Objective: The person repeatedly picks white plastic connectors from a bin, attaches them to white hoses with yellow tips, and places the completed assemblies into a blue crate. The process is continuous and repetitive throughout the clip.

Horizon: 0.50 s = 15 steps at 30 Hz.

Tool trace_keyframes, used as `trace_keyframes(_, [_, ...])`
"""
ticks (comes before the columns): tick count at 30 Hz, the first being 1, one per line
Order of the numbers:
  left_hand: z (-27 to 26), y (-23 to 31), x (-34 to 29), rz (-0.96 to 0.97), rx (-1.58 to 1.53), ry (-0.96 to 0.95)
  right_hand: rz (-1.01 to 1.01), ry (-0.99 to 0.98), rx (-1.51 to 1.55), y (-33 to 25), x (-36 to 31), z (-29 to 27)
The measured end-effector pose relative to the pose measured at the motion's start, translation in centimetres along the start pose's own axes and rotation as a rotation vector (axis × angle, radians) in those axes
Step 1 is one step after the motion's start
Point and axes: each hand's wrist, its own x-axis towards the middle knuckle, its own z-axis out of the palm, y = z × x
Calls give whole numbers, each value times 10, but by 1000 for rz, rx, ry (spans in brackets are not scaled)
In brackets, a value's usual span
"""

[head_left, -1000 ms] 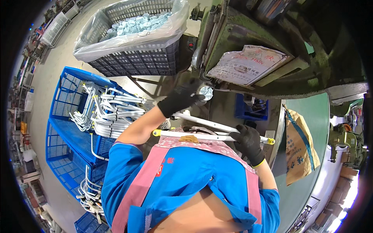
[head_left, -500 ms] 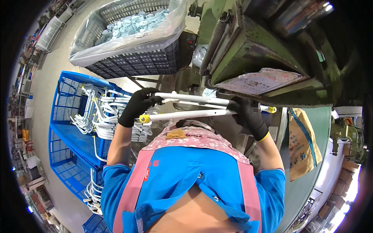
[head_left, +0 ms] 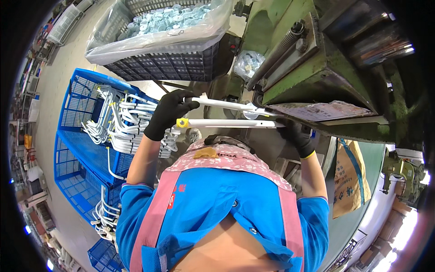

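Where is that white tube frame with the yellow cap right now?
In the head view, the white tube frame sits centre, held between the left hand and right hand, against the green machine.

The left hand (head_left: 168, 113) and right hand (head_left: 295, 136) hold a bent tube (head_left: 226, 122) between them. A crate of tubes (head_left: 90, 136) sits left of the left hand. A machine (head_left: 317, 68) is past the right hand. A basket of small parts (head_left: 158, 41) is past the left hand.
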Motion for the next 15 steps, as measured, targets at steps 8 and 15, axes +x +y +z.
trace_keyframes(8, [-1, -14, 7, -77, -137, -63, 125, -117, 148, 8, -2, 1])
trace_keyframes(15, [17, -48, 22, 34, -105, -121, 131, -117, 77, -15, 16, -4])
